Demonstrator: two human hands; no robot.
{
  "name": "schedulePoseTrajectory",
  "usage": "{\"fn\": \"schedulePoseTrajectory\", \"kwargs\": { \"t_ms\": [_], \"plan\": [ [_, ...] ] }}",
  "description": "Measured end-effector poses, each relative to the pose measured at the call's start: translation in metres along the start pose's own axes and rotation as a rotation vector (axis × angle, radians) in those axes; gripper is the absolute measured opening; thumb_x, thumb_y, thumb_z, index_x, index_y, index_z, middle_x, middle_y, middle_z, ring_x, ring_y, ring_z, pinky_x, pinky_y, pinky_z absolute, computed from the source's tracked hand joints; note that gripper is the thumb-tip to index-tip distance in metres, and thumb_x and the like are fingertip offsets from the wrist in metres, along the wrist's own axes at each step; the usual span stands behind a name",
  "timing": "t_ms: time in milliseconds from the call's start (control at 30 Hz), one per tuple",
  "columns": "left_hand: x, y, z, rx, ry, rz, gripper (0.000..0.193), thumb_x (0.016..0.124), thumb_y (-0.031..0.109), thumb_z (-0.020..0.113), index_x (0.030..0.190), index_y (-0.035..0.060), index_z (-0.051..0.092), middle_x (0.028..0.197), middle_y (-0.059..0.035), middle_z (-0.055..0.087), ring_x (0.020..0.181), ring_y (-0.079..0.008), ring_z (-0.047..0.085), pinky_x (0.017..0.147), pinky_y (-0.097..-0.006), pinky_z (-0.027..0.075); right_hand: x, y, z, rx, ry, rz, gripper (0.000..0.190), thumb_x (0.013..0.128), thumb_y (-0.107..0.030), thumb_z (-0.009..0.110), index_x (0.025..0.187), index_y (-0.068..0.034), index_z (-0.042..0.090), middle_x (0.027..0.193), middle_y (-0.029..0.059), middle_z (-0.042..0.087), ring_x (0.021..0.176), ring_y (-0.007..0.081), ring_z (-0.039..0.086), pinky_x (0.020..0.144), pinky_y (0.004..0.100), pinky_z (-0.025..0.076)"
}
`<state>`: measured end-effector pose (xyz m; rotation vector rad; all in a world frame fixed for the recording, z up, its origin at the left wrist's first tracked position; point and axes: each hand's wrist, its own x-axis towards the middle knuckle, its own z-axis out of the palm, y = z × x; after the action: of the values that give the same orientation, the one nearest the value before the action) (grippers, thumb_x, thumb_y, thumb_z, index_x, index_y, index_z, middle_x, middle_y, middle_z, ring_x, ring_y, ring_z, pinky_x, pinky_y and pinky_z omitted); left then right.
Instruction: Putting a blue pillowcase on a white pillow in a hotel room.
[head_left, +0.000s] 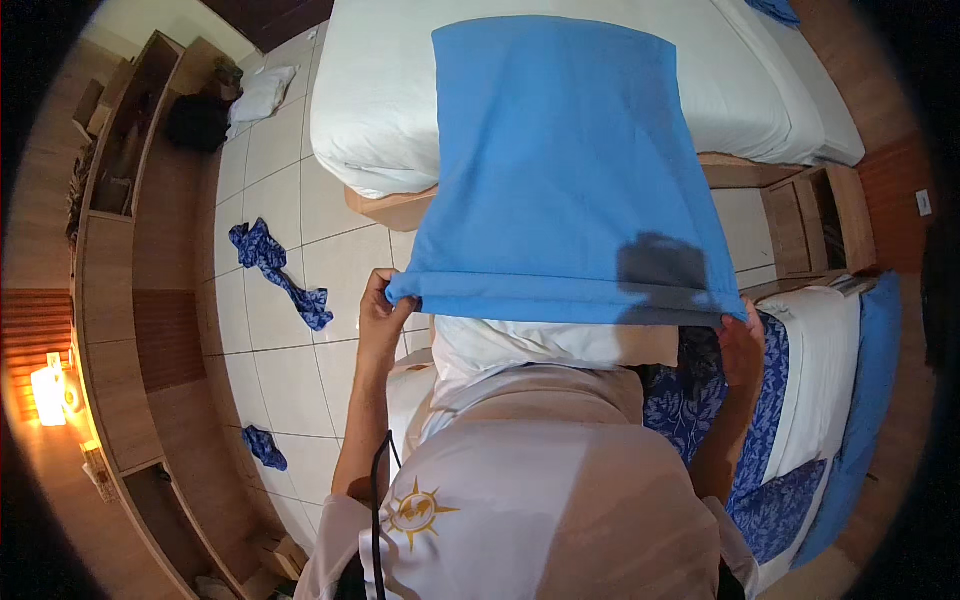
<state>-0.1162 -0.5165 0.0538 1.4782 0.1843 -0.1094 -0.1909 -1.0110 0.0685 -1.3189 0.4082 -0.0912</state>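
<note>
A plain blue cloth (555, 165) stretches away from me, its far part lying over a white-sheeted bed (367, 105). Its near edge is turned up into a flat folded band. My left hand (384, 300) pinches the band's left corner between thumb and fingers. At the right corner, my right hand (741, 337) grips the same edge, its fingertips partly covered by the cloth. The band hangs taut between both hands, above a white pillow or bundled linen (495, 345) close to my body. A dark shadow falls across the cloth's right side.
Patterned blue fabric pieces (277, 266) lie on the tiled floor (277, 390) to the left. A long wooden cabinet (105, 285) with a lit lamp (51, 394) lines that side. To the right are a second bed's patterned cover (772, 502), a blue headboard cushion (855, 450) and a wooden nightstand (844, 217).
</note>
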Motion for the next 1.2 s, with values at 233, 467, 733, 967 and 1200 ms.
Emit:
{"fn": "schedulePoseTrajectory", "kwargs": {
  "t_ms": [233,467,733,967,1200],
  "plan": [
    [0.000,-0.014,0.020,0.095,0.233,0.187,0.021,0.086,-0.003,0.059,0.104,0.0041,0.054,0.093,0.0000,0.052,0.087,-0.0084,0.050,0.080,-0.0214,0.041,-0.004,0.012,0.017,-0.409,0.447,-0.167,0.010,0.091,-0.016,0.058,0.095,-0.006,0.058,0.081,-0.0037,0.051,0.071,0.0058,0.041,0.065,0.0239,0.036],
    [0.006,-0.010,0.022,0.146,0.316,0.323,0.017,0.088,-0.002,0.059,0.104,0.0027,0.055,0.098,-0.0029,0.054,0.091,-0.0113,0.051,0.083,-0.0246,0.042,0.002,0.025,0.023,-0.604,0.536,-0.548,0.013,0.093,-0.008,0.052,0.098,0.003,0.058,0.083,0.0017,0.056,0.072,0.0104,0.049,0.065,0.0230,0.042],
    [-0.004,-0.002,0.030,0.265,0.383,0.447,0.020,0.099,0.012,0.047,0.117,0.0034,0.049,0.115,-0.0068,0.051,0.108,-0.0151,0.049,0.097,-0.0297,0.039,-0.005,0.024,0.037,-0.229,0.411,-0.382,0.027,0.098,-0.018,0.053,0.117,0.001,0.052,0.081,0.0122,0.065,0.061,0.0155,0.065,0.049,0.0263,0.054],
    [-0.010,0.001,0.033,-0.074,0.327,0.268,0.021,0.102,0.015,0.046,0.121,0.0072,0.047,0.120,-0.0056,0.051,0.109,-0.0118,0.052,0.093,-0.0268,0.043,0.001,0.032,0.052,-0.129,0.385,-0.265,0.030,0.098,-0.025,0.056,0.115,-0.001,0.052,0.078,0.0087,0.063,0.058,0.0144,0.063,0.048,0.0262,0.052],
    [-0.008,-0.001,0.018,-0.130,0.327,0.301,0.028,0.097,0.005,0.052,0.125,0.0049,0.046,0.110,-0.0041,0.055,0.099,-0.0107,0.055,0.088,-0.0247,0.045,0.013,0.041,0.026,-0.345,0.631,-0.476,0.023,0.095,-0.015,0.058,0.112,0.000,0.053,0.081,0.0034,0.059,0.062,0.0095,0.054,0.054,0.0238,0.047]
  ]
}}
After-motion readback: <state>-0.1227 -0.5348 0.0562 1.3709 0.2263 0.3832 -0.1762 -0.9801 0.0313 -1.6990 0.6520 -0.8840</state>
